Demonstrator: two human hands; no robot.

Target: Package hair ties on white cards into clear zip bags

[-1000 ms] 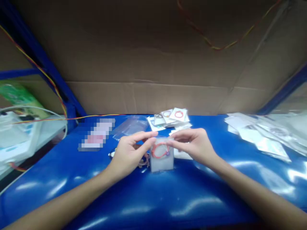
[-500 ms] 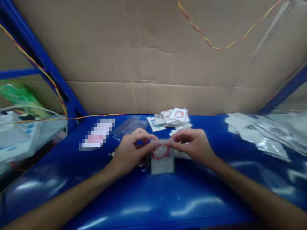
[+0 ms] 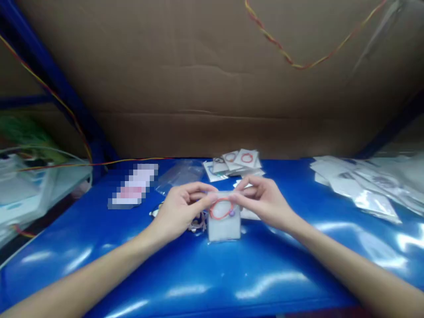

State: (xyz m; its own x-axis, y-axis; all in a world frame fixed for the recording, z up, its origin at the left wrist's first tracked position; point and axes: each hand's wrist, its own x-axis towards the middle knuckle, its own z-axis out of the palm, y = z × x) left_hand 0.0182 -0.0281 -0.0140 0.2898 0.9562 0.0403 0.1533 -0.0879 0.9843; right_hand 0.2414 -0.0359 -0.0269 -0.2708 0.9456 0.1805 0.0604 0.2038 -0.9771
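Observation:
Both hands pinch the top edge of a small clear plastic bag (image 3: pixel 224 232) with a white card in it. My left hand (image 3: pixel 185 205) is closed on the upper left corner, my right hand (image 3: pixel 261 201) on the upper right. An orange-red cord bracelet (image 3: pixel 221 216) with a purple bead (image 3: pixel 232 212) shows against the card; whether it lies fully inside the bag I cannot tell. Beside my left hand, partly hidden by it, lie several loose cord bracelets (image 3: pixel 198 224). A white card (image 3: pixel 250 214) lies partly hidden behind my right hand.
Bagged bracelets on cards (image 3: pixel 247 158) are piled at the back. Clear plastic bags (image 3: pixel 180 174) lie left of them, near a blurred-out pinkish item (image 3: pixel 134 187). More white cards and bags (image 3: pixel 361 185) spread at right. A cardboard wall (image 3: pixel 212 88) stands behind the blue table (image 3: pixel 185 274).
Both hands keep their pinch on the bag's top edge, with the fingers shifted slightly. The bracelet and purple bead show more clearly, and the lighting on the scene differs.

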